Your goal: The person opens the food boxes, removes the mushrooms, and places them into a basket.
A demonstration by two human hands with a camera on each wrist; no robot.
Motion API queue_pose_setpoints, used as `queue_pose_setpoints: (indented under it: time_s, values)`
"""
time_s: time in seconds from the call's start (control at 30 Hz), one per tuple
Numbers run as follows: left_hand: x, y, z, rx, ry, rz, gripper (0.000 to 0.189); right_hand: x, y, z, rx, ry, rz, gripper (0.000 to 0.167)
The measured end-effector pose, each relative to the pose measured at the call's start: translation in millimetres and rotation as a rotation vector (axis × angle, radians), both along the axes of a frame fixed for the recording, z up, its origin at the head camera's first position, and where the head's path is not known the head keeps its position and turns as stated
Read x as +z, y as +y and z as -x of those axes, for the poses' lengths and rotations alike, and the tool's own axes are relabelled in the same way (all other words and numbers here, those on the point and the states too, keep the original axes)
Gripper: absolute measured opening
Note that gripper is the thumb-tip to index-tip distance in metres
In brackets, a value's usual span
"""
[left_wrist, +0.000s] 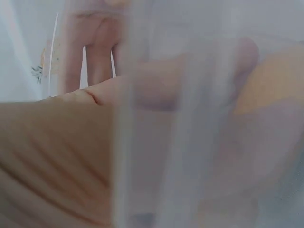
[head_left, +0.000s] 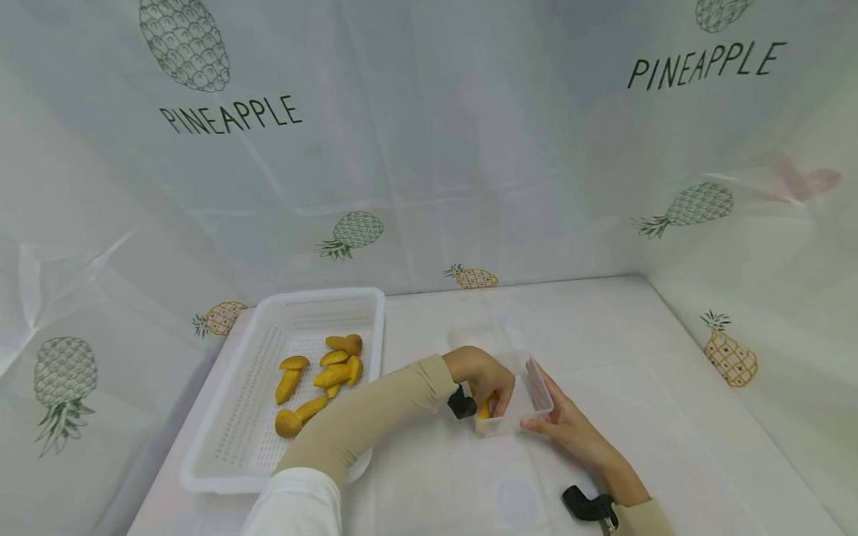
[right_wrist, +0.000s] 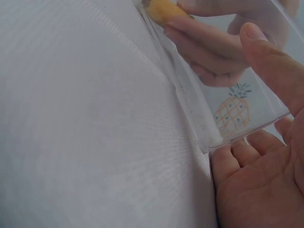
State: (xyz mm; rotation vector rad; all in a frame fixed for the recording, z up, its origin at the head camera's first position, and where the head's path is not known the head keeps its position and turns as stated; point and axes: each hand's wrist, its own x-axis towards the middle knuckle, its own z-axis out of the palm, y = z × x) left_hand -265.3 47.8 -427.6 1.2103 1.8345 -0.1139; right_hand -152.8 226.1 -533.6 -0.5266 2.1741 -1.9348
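A clear plastic box (head_left: 503, 425) stands on the table, right of the middle in the head view. My left hand (head_left: 484, 374) reaches down into it and pinches a yellow mushroom (head_left: 485, 409) near the box's left end. Through the clear wall in the right wrist view, the mushroom (right_wrist: 164, 11) shows between thumb and fingers, low in the box. My right hand (head_left: 571, 428) grips the box's right end, thumb on the front wall and fingers along the side. The box wall blurs the left wrist view, where the mushroom (left_wrist: 273, 83) is an orange-yellow patch.
A white perforated basket (head_left: 231, 447) at the left holds several yellow mushrooms (head_left: 333, 374). The left forearm crosses over its front right part. A pineapple-print sheet (head_left: 429, 149) hangs behind and beside the white-covered table (head_left: 603, 335).
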Motion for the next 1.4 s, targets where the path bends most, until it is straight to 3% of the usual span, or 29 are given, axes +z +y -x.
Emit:
queue_pose_setpoints:
  time_s: [0.3,0.63,0.97,1.23,1.4]
  values:
    - [-1.5,1.5,-0.2,0.018,-0.029,0.02,0.024,1.1,-0.8,0.5,-0.001,-0.005,0.008,0.102]
    - [-1.4,-1.1,-1.5,0.1,-0.057,-0.01,0.024,1.8,-1.8,0.8,-0.007,0.005,-0.009,0.101]
    - [-3.1,-4.1,-1.7,0.077,-0.079,-0.051,0.024,-1.3,-1.8,0.5,0.004,0.001,0.01,0.102]
    - [-4.2,-6.8,-2.2,0.094,-0.076,-0.078,0.024,-1.3,-3.0,0.1,0.002,0.006,0.003,0.102]
    - [-2.8,-6.9,1.0,0.056,-0.079,-0.124,0.025,-0.2,-1.7,0.8,-0.012,0.01,-0.003,0.102]
